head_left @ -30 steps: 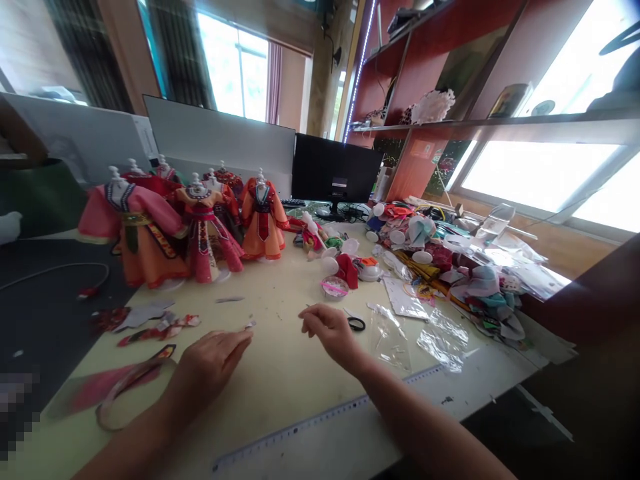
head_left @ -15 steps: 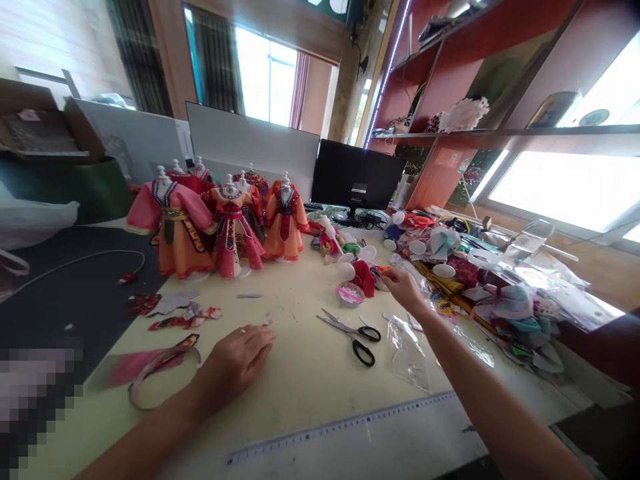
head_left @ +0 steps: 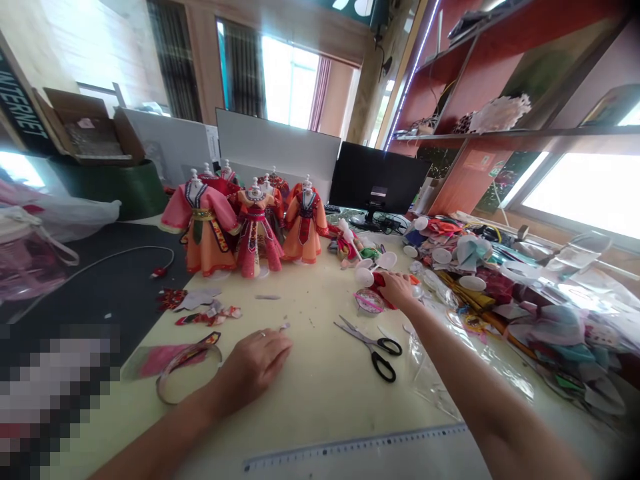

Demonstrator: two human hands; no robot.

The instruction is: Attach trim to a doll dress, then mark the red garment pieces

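A slim, silvery ring [head_left: 262, 335] circles one finger of the left hand [head_left: 260, 360], near the centre of the frame; its finer detail is too small to tell. The left forearm [head_left: 170, 427], running to the bottom edge, and the right forearm [head_left: 470, 380], widening from the right hand [head_left: 397, 291] toward the lower right, are both bare.

It looks like a costume workshop: miniature robed dress forms [head_left: 257, 233], scissors [head_left: 367, 341], a ruler [head_left: 356, 447] and heaped fabric [head_left: 493, 283] share the worktop [head_left: 320, 387] (a black monitor [head_left: 377, 175] lends an office touch).
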